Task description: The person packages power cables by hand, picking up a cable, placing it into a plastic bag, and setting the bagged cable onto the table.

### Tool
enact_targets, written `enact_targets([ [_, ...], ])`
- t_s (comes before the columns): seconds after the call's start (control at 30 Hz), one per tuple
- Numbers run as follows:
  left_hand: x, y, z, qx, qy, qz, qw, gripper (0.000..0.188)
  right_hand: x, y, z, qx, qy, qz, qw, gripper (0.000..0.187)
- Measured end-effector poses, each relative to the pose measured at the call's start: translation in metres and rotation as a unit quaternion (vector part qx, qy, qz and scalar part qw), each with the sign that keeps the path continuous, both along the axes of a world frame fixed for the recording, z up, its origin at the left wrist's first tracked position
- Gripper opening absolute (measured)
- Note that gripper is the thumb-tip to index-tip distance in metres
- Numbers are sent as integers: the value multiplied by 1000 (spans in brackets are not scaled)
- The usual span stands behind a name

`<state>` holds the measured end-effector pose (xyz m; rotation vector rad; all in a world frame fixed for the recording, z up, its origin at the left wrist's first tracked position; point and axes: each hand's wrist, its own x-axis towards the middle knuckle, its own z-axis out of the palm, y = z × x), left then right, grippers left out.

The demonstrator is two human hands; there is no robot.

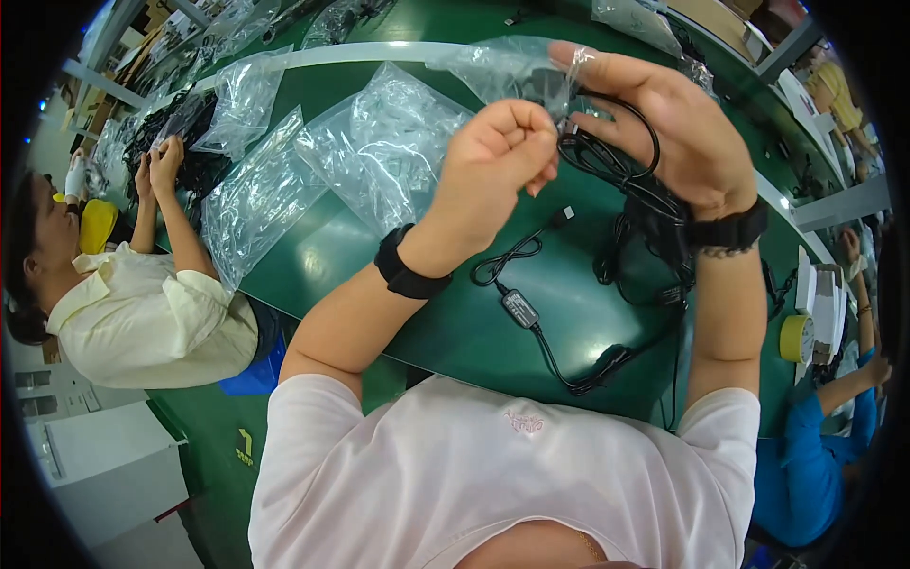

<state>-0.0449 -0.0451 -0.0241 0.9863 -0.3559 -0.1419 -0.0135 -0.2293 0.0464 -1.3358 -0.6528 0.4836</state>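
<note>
In front of me, a clear plastic bag is stretched between my hands, with something dark inside its right part. My left hand is closed in a pinch at the bag's lower edge; its fingertips are partly hidden. My right hand curls round a looped black cable, and its fingertips reach the bag's opening. Below the hands lies another black cable with a small inline box and a plug. More coiled black cables lie under my right wrist.
Empty clear bags spread over the green table to the left. A co-worker in a pale shirt handles black cables there. At right are a yellow tape roll, a white box and a person in blue.
</note>
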Motion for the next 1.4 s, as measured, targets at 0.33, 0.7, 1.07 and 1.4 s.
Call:
enact_targets([
  [0.33,-13,3,-3,1,-56,3,998,8,-9,31,-6,-283,-266,-207,898,40],
  [0.7,-5,22,-13,-67,-6,36,997,7,-3,38,-18,-6,57,17,998,53],
  [1.07,-14,21,-4,1,-94,72,993,9,-1,27,6,-229,-305,9,924,38],
  [1.4,-5,16,-13,109,-90,184,973,9,-16,55,-41,-225,-579,-274,734,16],
])
